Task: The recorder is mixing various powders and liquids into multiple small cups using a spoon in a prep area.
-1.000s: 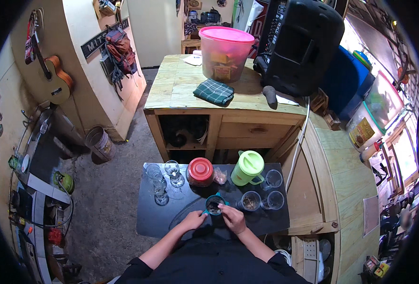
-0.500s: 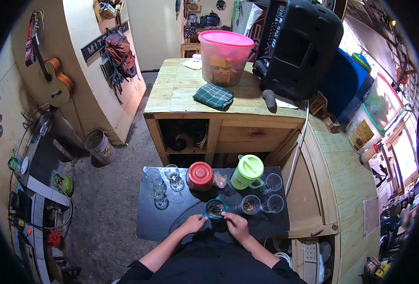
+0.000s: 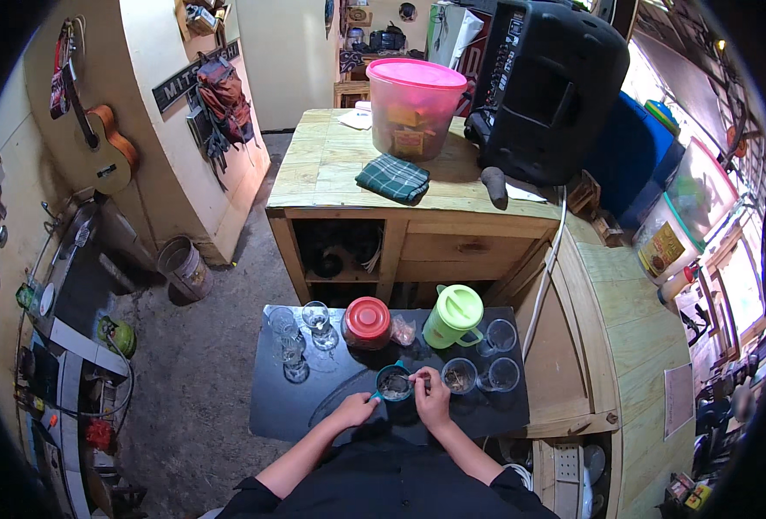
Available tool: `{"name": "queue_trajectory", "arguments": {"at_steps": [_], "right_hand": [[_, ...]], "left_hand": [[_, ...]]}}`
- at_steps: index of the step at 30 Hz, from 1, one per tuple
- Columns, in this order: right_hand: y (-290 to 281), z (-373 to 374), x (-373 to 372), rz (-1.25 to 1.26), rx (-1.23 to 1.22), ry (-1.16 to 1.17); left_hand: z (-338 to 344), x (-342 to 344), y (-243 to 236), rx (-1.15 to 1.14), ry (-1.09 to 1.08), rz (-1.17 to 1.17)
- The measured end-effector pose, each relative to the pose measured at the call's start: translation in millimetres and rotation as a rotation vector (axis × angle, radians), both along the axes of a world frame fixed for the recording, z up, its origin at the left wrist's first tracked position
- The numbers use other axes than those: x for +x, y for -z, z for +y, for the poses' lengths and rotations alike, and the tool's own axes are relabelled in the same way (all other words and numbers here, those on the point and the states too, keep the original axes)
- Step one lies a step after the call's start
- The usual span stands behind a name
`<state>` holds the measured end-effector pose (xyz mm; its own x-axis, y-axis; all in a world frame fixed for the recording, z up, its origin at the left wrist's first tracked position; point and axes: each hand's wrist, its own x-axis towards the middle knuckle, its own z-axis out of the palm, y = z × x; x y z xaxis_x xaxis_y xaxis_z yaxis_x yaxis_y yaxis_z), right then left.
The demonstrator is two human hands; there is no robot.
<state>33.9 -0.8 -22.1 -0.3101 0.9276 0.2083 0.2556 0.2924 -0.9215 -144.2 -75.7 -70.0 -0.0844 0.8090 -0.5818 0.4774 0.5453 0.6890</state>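
Head view: My left hand (image 3: 356,410) grips the teal-rimmed vessel (image 3: 393,399); my right hand (image 3: 432,400), its grip unclear, has shifted forward beside it, keeping the work there.

Two hands appear: one left hand (image 3: 355,410) and one right hand (image 3: 434,400). There is one black tabletop (image 3: 281,411), one teal-rimmed strainer (image 3: 379,387), one lime-green lidded pitcher (image 3: 454,317), one red-lidded jar (image 3: 367,323), one small plastic bag (image 3: 403,330) and three clear cups (image 3: 505,375). Clear drinking glasses (image 3: 316,314) number at least two; overlap blurs the exact count. Also counted: one pink-lidded tub (image 3: 384,112), one folded plaid cloth (image 3: 392,179), one loudspeaker (image 3: 556,95), one acoustic guitar (image 3: 110,160), one backpack (image 3: 224,99) and one floor bucket (image 3: 191,272).
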Motion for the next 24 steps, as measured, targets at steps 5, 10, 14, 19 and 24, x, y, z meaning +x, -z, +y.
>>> {"name": "queue_trajectory", "arguments": {"at_steps": [5, 10, 14, 19, 24], "right_hand": [[33.8, -3.0, 14.4, -0.144, 0.289, -0.033], [18.6, -7.6, 10.6, -0.086, 0.145, -0.070], [26.7, -2.0, 3.1, -0.024, 0.160, -0.008], [29.9, 0.7, 4.0, -0.138, 0.145, -0.053], [25.6, 0.6, -1.3, -0.057, 0.161, -0.070]], "left_hand": [[2.0, 3.2, -5.7, 0.057, 0.027, 0.021], [2.2, 1.5, -9.7, -0.025, 0.014, -0.005], [2.8, 3.2, -14.8, -0.013, 0.020, 0.011], [3.8, 2.1, -17.3, -0.011, 0.019, 0.016], [2.2, 3.4, -9.0, -0.007, 0.003, 0.012]]}}
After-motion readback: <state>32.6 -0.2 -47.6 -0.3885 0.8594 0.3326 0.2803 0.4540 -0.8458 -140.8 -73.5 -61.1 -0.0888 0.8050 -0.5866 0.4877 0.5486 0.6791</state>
